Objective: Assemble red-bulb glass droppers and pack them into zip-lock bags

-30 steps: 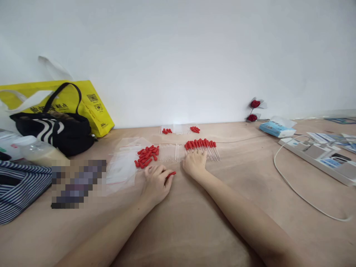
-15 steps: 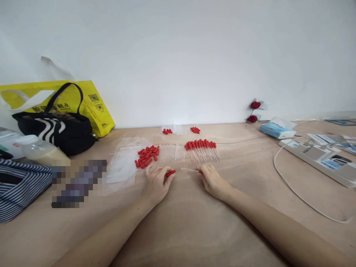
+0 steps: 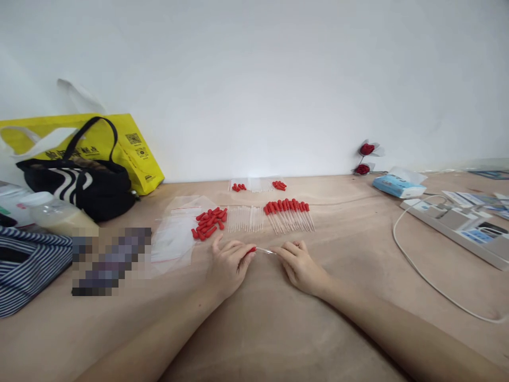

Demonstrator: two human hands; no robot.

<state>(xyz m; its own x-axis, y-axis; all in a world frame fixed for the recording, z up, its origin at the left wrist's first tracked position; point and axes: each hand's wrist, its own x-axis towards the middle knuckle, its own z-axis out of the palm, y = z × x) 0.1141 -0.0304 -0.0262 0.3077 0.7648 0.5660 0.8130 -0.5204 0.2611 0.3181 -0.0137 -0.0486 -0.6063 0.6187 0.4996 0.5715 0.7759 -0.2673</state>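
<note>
Now the left hand (image 3: 230,265) pinches a red bulb (image 3: 251,250), the right hand (image 3: 297,265) grips a clear tube (image 3: 264,250), nose to nose above the worktop (image 3: 286,329), seemingly for alignment; capped tubes (image 3: 288,206) lie right of bare tubes (image 3: 245,218), probably for sorting.

The flat, light-brown, wood-grained tabletop (image 3: 358,244) carried a loose pile of red, bulb-shaped caps (image 3: 209,224) left of centre. To its right lay a row of clear, slender tubes (image 3: 245,218), followed by a row of red-ended clear tubes (image 3: 291,214). Flat, transparent plastic bags (image 3: 175,236) lay left of the pile. A blue-and-white tissue pack (image 3: 397,185), a long white power strip (image 3: 477,248) and a thin white cable (image 3: 423,286) occupied the right side; a black, white-striped bag (image 3: 104,196) rested at left.
</note>
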